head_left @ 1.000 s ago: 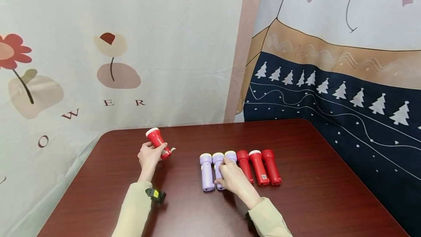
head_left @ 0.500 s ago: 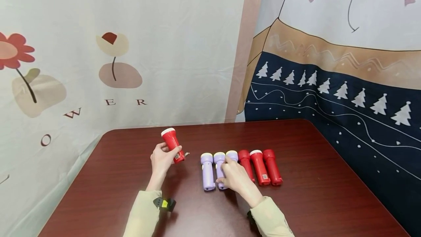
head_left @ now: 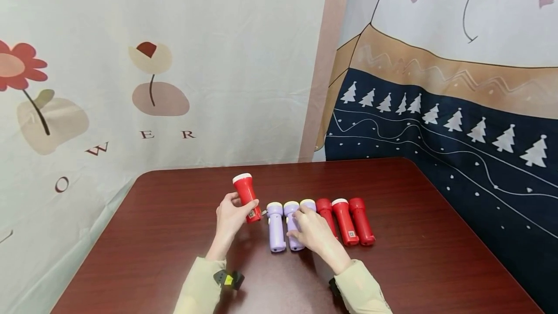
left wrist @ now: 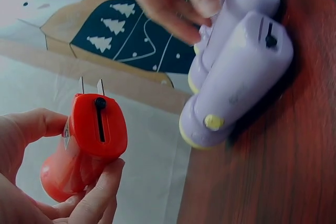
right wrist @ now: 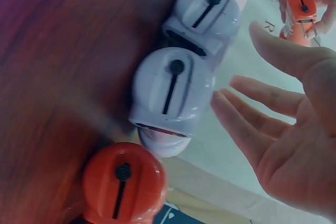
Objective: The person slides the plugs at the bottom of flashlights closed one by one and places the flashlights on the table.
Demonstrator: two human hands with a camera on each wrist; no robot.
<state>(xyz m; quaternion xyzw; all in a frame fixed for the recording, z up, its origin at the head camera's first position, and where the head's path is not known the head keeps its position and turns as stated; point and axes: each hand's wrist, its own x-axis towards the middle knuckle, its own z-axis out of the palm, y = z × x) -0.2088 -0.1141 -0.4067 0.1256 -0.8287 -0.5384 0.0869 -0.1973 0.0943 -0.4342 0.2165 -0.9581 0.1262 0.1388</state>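
My left hand (head_left: 230, 217) grips a red flashlight (head_left: 245, 189) with a white head, raised above the table and tilted. In the left wrist view two metal plug prongs (left wrist: 101, 87) stick out of its tail. My right hand (head_left: 316, 230) hovers over the row of flashlights, partly covering the middle purple flashlight (head_left: 291, 211) and the right purple flashlight (head_left: 308, 204). Its fingers look loosely spread and hold nothing in the right wrist view; one fingertip is close to a purple body, and contact is unclear. The left purple flashlight (head_left: 275, 229) lies nearest the held one.
Right of the purple ones lie three red flashlights: one partly hidden (head_left: 324, 209), one white-rimmed (head_left: 346, 224) and one at the row's end (head_left: 362, 224). All rest on a dark brown table (head_left: 427, 256). A printed curtain (head_left: 244, 86) hangs behind its far edge.
My left hand has carried the red flashlight to the right, close to the purple row, and it stands more upright. My right hand has barely moved.
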